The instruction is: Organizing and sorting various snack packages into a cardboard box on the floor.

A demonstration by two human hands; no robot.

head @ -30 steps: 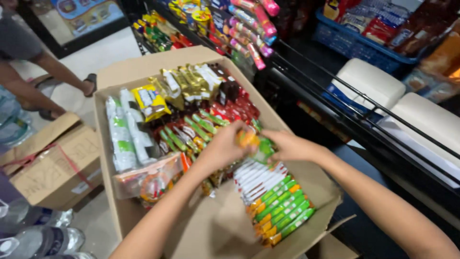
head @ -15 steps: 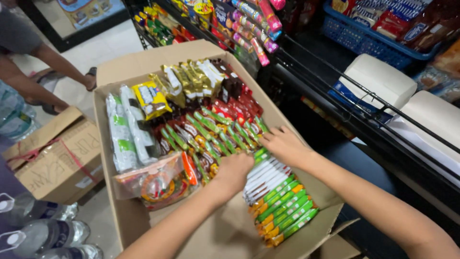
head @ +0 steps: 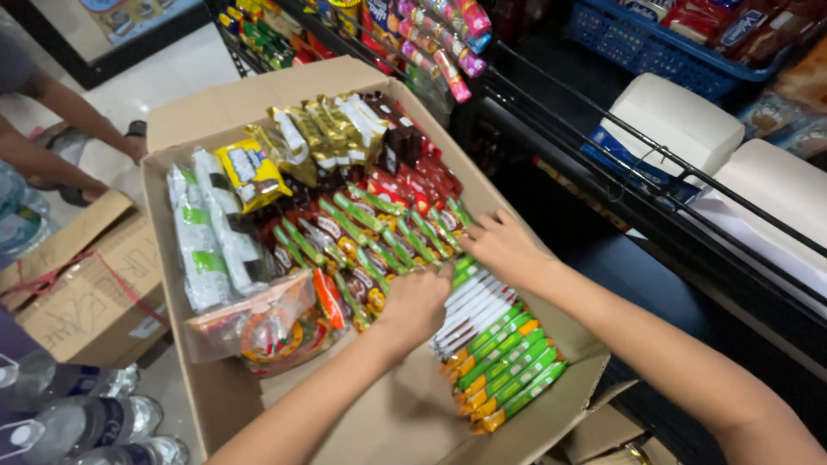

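A large open cardboard box (head: 194,129) is packed with snack packets. My left hand (head: 415,303) rests knuckles-up on the green and red packets (head: 370,237) in the middle, fingers curled; I cannot tell if anything is in it. My right hand (head: 504,250) lies flat with fingers spread on the same rows, by the box's right wall. Below both hands runs a stack of white, green and orange bars (head: 495,366). Gold packets (head: 323,133), a yellow packet (head: 250,172), white and green packets (head: 202,241) and a clear bag of snacks (head: 263,323) fill the rest.
A shop shelf of wire racks (head: 655,207) stands to the right, with white packs (head: 680,120) and a blue basket (head: 637,39). Hanging sweets (head: 439,43) are behind the box. A smaller cardboard box (head: 77,284) and water bottles (head: 77,422) sit left. Another person's legs (head: 52,146) are at far left.
A second ago both hands were together holding a small green and orange packet above the box. They have since lowered and parted onto the packet rows; the packet is no longer in view.
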